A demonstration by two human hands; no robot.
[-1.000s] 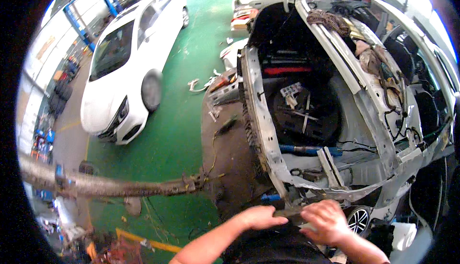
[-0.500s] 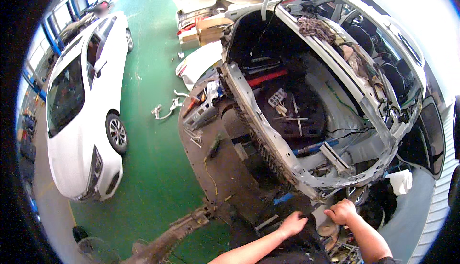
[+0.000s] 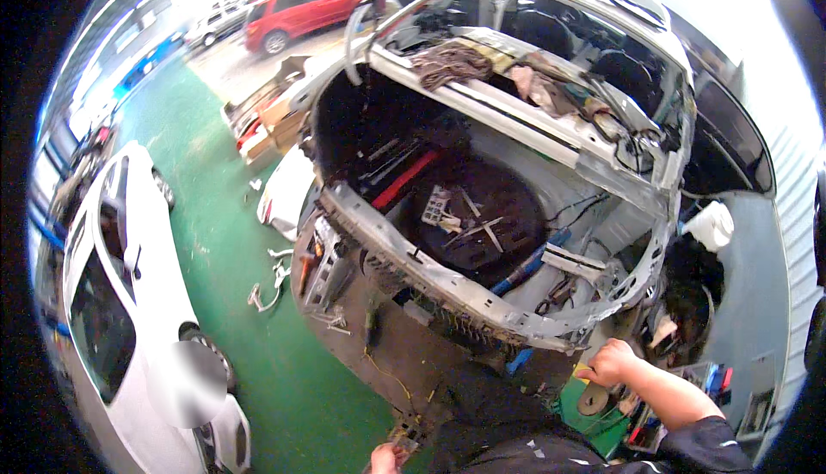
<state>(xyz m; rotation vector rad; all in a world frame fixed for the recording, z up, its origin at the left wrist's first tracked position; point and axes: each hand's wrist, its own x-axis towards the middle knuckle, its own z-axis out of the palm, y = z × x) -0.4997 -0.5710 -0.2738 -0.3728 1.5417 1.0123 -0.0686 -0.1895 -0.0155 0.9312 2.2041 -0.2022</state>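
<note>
At the lower edge my left hand is partly cut off, its fingers curled beside the end of a worn metal part. What it grips there is too small to make out. My right hand is closed, just below the rear corner of a stripped car body. Anything inside its fingers is hidden. Beneath it lies a green case with a round tan disc on top. In the open boot well, a plate and crossed metal strips lie on the dark floor.
A white car stands on the green floor at left. Metal brackets and a detached bumper piece lie between the cars. At right are a white container and a clutter of tools. A yellow cord trails nearby.
The view has turned. My left hand has moved away from the right one, down and left to the metal part. My right hand stays by the car's rear corner; the green case now shows.
</note>
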